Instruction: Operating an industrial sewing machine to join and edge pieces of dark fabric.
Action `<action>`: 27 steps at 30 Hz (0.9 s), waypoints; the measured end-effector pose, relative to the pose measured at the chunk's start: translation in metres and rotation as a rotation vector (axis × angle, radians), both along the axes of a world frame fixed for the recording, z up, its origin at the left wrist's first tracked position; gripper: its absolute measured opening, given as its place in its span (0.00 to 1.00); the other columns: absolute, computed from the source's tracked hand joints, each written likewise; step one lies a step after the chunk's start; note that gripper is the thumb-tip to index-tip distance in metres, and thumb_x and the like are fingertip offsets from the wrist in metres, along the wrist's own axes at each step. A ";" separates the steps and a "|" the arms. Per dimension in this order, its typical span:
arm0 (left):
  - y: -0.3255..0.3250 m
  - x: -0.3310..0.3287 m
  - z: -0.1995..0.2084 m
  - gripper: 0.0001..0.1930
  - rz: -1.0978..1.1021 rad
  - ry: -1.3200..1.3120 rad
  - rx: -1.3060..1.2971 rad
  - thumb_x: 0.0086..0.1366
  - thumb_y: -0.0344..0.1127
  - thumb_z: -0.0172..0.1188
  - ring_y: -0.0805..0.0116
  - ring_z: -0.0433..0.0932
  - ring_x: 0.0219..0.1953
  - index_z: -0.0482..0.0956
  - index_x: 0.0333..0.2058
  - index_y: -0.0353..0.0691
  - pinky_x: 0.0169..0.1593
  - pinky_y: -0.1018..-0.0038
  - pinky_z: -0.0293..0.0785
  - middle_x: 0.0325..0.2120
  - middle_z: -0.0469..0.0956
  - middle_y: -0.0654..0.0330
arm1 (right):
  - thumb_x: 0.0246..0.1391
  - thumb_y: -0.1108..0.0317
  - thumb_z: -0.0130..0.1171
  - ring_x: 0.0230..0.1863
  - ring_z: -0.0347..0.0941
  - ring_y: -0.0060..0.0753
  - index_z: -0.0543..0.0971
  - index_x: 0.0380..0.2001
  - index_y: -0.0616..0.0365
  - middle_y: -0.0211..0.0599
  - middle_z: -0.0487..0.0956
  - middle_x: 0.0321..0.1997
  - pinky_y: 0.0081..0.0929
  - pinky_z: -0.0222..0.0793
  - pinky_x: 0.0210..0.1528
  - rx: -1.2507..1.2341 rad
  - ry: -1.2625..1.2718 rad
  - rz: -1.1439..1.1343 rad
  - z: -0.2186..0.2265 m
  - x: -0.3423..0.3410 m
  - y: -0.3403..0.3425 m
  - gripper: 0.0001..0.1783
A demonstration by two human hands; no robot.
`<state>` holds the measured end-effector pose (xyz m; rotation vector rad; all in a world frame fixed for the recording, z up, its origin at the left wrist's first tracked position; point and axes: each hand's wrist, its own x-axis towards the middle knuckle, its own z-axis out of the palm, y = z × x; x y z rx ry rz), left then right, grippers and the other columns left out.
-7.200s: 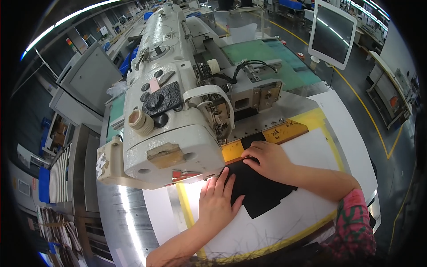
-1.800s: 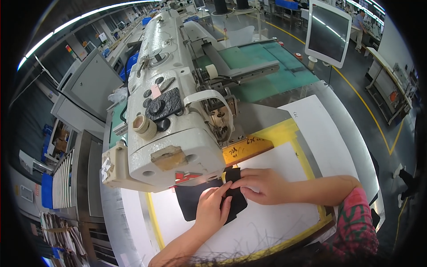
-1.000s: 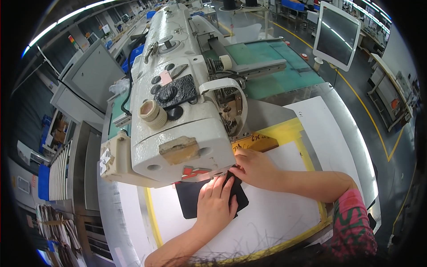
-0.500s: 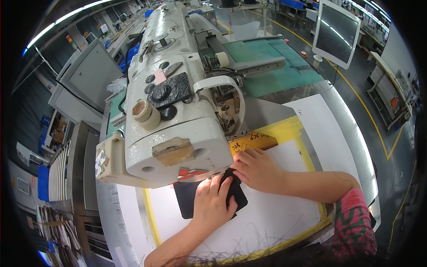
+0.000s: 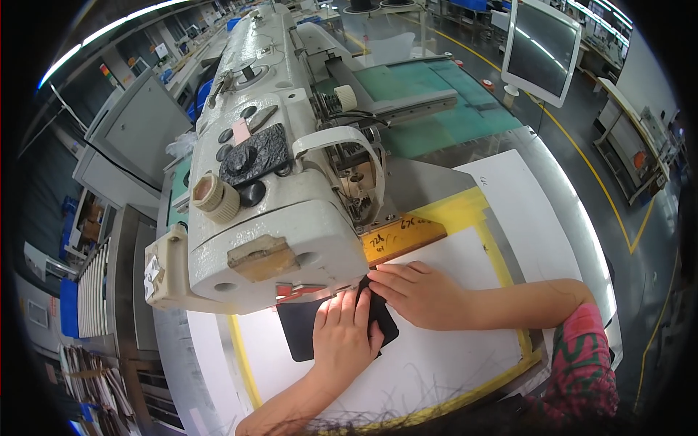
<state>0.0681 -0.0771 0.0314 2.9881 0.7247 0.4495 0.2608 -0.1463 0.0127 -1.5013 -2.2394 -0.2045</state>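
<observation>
A black fabric piece (image 5: 294, 336) lies flat on the white sheet under the head of a large white sewing machine (image 5: 280, 254). My left hand (image 5: 345, 334) rests palm down on this piece, its fingers stretched out toward the machine and the thumb out to the right. At the piece's upper right edge is my right hand (image 5: 418, 294), fingers extended side by side and pointing left, the tips by the black material. The needle area is hidden behind the machine head. Just beyond my right hand sits a yellow-orange plate (image 5: 403, 236) with handwriting.
Yellow tape (image 5: 512, 272) frames the white work sheet (image 5: 443, 363). Behind it, a metal arm (image 5: 422, 109) runs over the green table surface (image 5: 472, 109). A monitor (image 5: 542, 51) stands at the back right. Grey cabinets and stacked papers (image 5: 94, 381) are on the left.
The whole view has shifted slightly, so the machine appears farther left. My left fingers lie straighter and closer together on the black fabric; my right fingers have straightened somewhat.
</observation>
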 end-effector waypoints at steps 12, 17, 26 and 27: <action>0.000 0.000 0.002 0.29 -0.039 -0.007 -0.035 0.51 0.39 0.61 0.54 0.65 0.59 0.70 0.52 0.34 0.58 0.62 0.60 0.58 0.65 0.49 | 0.53 0.66 0.48 0.60 0.65 0.35 0.75 0.49 0.63 0.39 0.72 0.57 0.32 0.59 0.60 -0.013 -0.010 -0.012 0.000 -0.006 0.005 0.21; -0.001 -0.001 0.001 0.30 -0.025 -0.001 -0.025 0.50 0.39 0.62 0.52 0.66 0.57 0.70 0.52 0.34 0.58 0.62 0.60 0.58 0.65 0.50 | 0.46 0.68 0.56 0.59 0.66 0.31 0.75 0.48 0.61 0.35 0.73 0.54 0.30 0.62 0.56 0.039 0.039 -0.020 -0.001 -0.007 0.007 0.23; 0.001 -0.001 -0.002 0.31 0.020 0.006 -0.031 0.49 0.42 0.60 0.51 0.66 0.55 0.69 0.53 0.35 0.58 0.61 0.62 0.57 0.66 0.49 | 0.47 0.68 0.60 0.54 0.68 0.33 0.73 0.48 0.57 0.33 0.74 0.49 0.33 0.62 0.56 0.019 0.261 -0.071 0.004 0.008 0.005 0.23; 0.001 -0.001 -0.001 0.31 0.017 0.011 -0.028 0.49 0.42 0.60 0.51 0.66 0.55 0.69 0.52 0.35 0.58 0.61 0.62 0.57 0.65 0.49 | 0.47 0.68 0.60 0.54 0.68 0.33 0.73 0.48 0.57 0.33 0.74 0.49 0.33 0.62 0.56 0.017 0.259 -0.072 0.004 0.009 0.005 0.23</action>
